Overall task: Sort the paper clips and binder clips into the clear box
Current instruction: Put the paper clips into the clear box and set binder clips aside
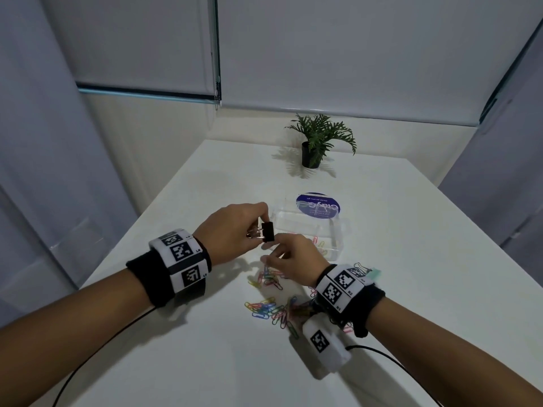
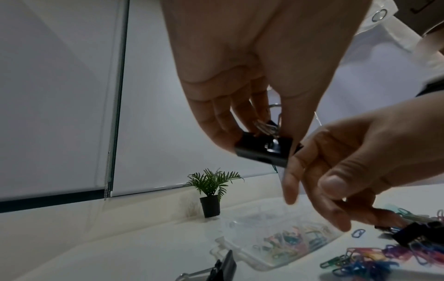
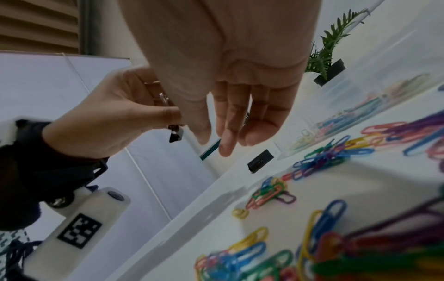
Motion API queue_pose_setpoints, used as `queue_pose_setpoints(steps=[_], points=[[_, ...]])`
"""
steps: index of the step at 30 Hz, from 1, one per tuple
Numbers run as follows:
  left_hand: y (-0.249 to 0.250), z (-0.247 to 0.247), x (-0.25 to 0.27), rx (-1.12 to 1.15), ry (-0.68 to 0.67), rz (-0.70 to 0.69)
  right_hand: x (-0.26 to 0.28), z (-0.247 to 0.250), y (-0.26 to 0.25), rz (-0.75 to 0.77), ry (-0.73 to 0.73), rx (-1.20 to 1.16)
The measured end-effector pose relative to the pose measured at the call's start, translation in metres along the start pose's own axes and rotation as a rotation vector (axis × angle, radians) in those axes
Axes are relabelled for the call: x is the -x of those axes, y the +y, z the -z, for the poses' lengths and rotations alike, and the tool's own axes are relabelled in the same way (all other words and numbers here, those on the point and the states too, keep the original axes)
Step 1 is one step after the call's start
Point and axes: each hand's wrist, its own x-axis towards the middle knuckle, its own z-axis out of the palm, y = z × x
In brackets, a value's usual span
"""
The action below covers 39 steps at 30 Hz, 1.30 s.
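My left hand is raised above the table and pinches a black binder clip by its wire handles; the clip shows close up in the left wrist view. My right hand hovers just below and right of it, fingers loosely bent, holding nothing, with one fingertip against the clip's end. The clear box lies just behind both hands, with coloured paper clips in its near compartment. More coloured paper clips lie loose on the white table in front of the hands.
Other black binder clips lie on the table, and one with a mint body sits behind my right wrist. A round blue label lies behind the box. A small potted plant stands at the back.
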Motion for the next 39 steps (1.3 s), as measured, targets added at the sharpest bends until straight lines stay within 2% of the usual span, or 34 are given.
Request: queue_pose_setpoints(steps=[3, 9, 14, 18, 21, 24, 27, 29, 32, 39], points=[[-0.005, -0.002, -0.001, -0.014, -0.058, 0.040, 0.002, 0.005, 0.004, 0.046, -0.010, 0.163], [-0.036, -0.015, 0.005, -0.173, -0.343, 0.172, 0.003, 0.007, 0.018, 0.067, -0.153, 0.521], [-0.052, -0.030, 0.013, -0.222, -0.519, 0.254, -0.005, -0.003, 0.014, 0.107, -0.260, 0.627], [-0.054, -0.034, 0.017, -0.240, -0.531, 0.242, -0.007, -0.009, 0.011, 0.157, -0.348, 0.791], [-0.041, -0.032, 0.021, -0.257, -0.480, 0.155, -0.005, -0.005, 0.013, 0.196, -0.352, 0.756], [-0.018, -0.033, 0.023, -0.108, -0.486, 0.099, -0.004, 0.009, 0.015, 0.175, -0.335, 0.655], [-0.001, -0.046, 0.027, -0.056, -0.604, 0.179, -0.005, 0.025, 0.014, 0.128, -0.292, 0.628], [0.004, -0.056, 0.030, -0.103, -0.665, 0.225, -0.005, 0.031, 0.017, 0.103, -0.342, 0.691], [0.006, -0.065, 0.031, -0.148, -0.657, 0.235, -0.004, 0.033, 0.021, 0.043, -0.452, 0.732], [0.014, -0.068, 0.012, 0.029, -0.622, 0.214, 0.001, 0.027, 0.021, 0.054, -0.467, 0.692]])
